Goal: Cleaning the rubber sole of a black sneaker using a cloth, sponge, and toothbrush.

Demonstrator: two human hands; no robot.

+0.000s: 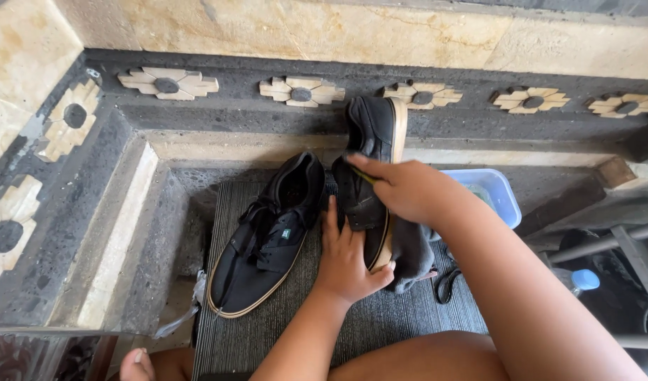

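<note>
A black canvas shoe with a tan sole (pixel 372 134) stands on its side, tilted against the stone wall. My left hand (pixel 346 255) holds its lower end, fingers spread along the side. My right hand (pixel 402 187) presses on the shoe's side and grips a small yellowish thing, mostly hidden by the fingers. A second matching black shoe (pixel 267 240) lies flat on the grey ribbed mat (pixel 380 321), just left of my left hand.
A dark grey cloth (pixel 412 257) lies under the held shoe. A clear blue plastic tub (pixel 495 192) sits behind my right forearm. Stone ledges with flower tiles (pixel 301 92) enclose the mat. A bottle with a blue cap (pixel 584 280) rests at the right.
</note>
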